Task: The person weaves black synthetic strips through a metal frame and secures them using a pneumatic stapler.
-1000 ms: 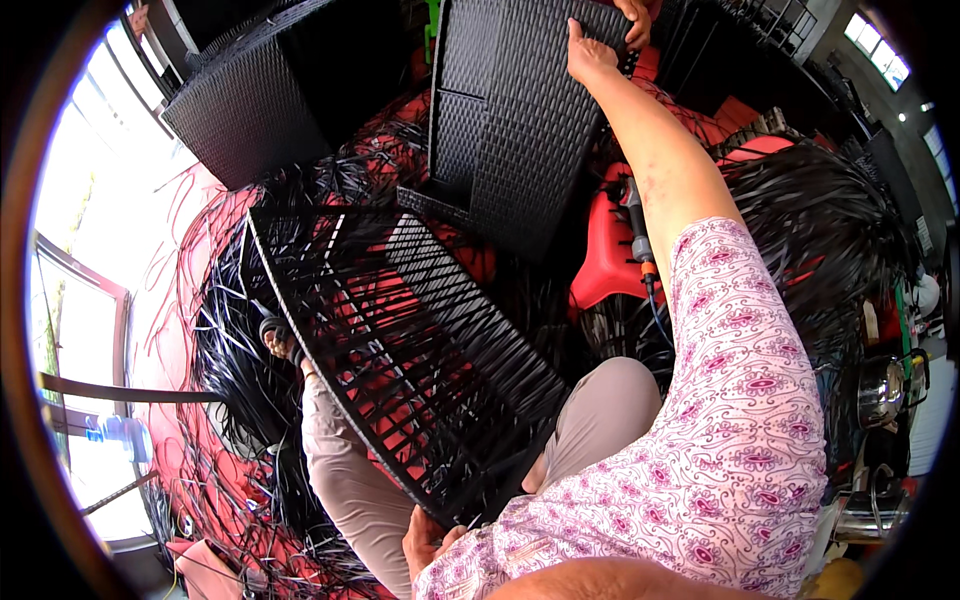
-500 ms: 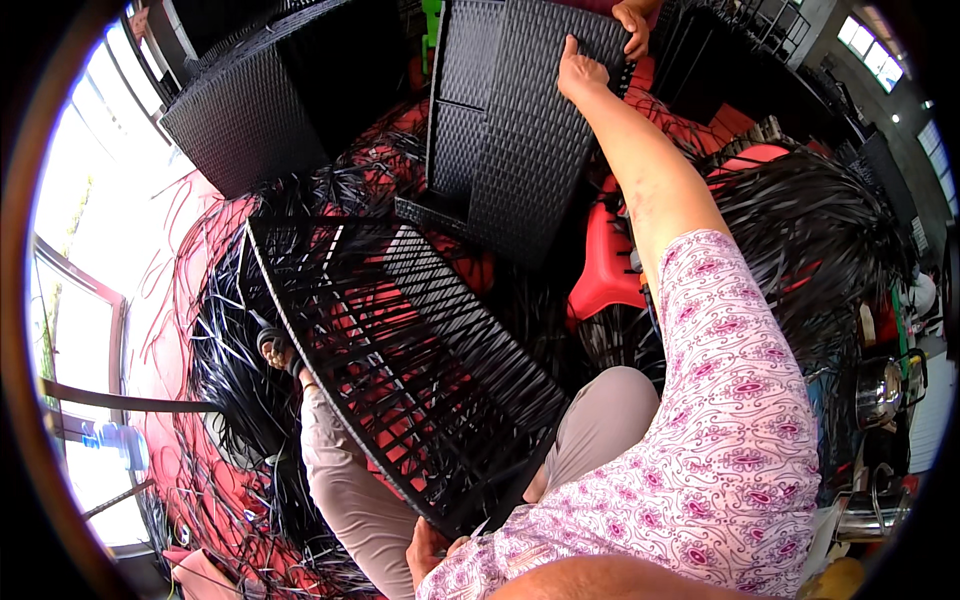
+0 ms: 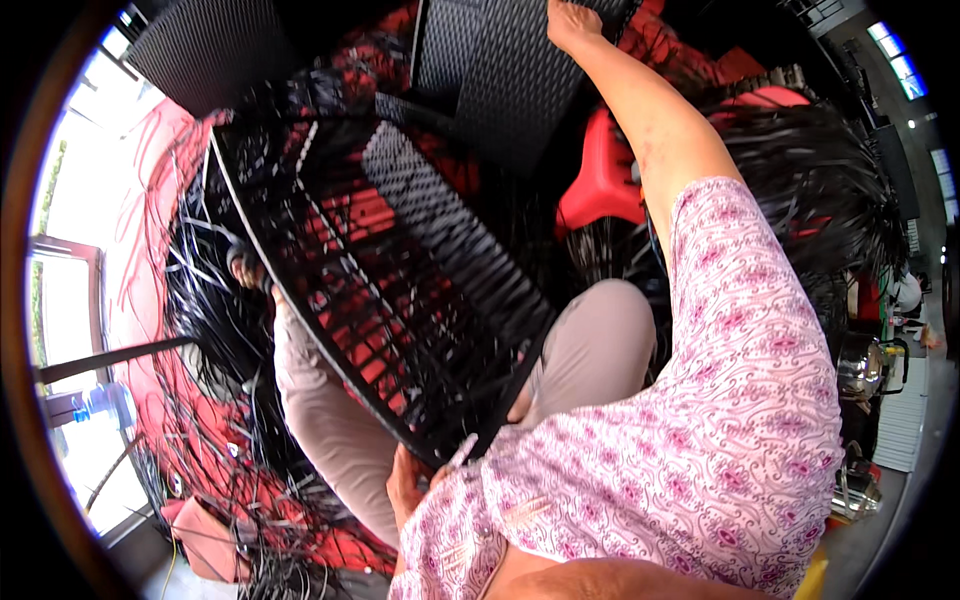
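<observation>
A black half-woven frame of plastic strips with a pale metal edge lies tilted across my legs. My left hand is closed around its near lower corner, fingers partly hidden by my sleeve and the frame. Outstretched to the far side, my right hand is at a black woven panel piece. Its fingers run past the upper picture edge, so their grip is hidden.
Loose black strips lie over the red floor covering on the left; another heap is at right. A red plastic stool stands beyond my knee. A dark woven box stands far left. Metal pots are at right.
The view has shifted down, so things sit higher in the picture. The other person's hand on the panel has left view. My right hand stays by the panel; my left still holds the frame.
</observation>
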`<act>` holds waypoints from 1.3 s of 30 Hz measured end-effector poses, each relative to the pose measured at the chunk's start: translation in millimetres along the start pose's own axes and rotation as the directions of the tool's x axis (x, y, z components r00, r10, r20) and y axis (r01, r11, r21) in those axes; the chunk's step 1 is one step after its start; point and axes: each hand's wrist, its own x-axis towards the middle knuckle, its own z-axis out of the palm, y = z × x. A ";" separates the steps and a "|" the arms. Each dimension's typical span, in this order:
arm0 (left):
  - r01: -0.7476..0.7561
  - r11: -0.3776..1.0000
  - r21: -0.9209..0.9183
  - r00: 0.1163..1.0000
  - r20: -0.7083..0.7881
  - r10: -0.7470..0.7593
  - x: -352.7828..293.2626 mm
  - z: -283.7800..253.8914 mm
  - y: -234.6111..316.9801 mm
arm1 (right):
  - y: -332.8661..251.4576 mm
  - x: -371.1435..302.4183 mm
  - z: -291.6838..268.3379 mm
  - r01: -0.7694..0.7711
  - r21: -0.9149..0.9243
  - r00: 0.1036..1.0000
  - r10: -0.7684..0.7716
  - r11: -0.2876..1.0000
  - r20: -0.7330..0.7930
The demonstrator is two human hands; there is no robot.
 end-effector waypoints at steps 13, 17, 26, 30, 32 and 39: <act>-0.015 0.989 -0.144 0.998 0.057 0.023 -15.6 3.2 7.5 | -103.5 -258.6 -112.3 -0.558 0.515 0.207 -0.492 0.651 0.845; -0.081 0.993 -0.089 0.990 0.110 0.091 -12.4 -7.2 2.4 | 14.5 -290.3 -90.0 -0.635 0.478 0.621 0.033 0.607 0.783; -0.153 0.983 0.098 0.988 0.012 0.152 -16.3 -5.4 7.1 | 99.5 -281.3 -116.2 -0.504 -0.145 0.683 0.496 0.851 0.537; -0.150 0.953 0.265 0.989 0.024 0.149 -14.4 -8.1 12.6 | 99.2 -266.6 -96.3 -0.601 -0.115 0.553 0.515 0.791 0.655; -0.123 0.932 0.340 0.992 0.030 0.120 -12.4 -10.0 20.6 | 97.8 -260.5 -91.1 -0.610 -0.127 0.512 0.512 0.782 0.690; -0.084 0.937 0.339 0.996 0.016 0.083 -8.0 -11.4 16.4 | 79.4 -238.5 -82.4 -0.624 -0.129 0.467 0.500 0.771 0.729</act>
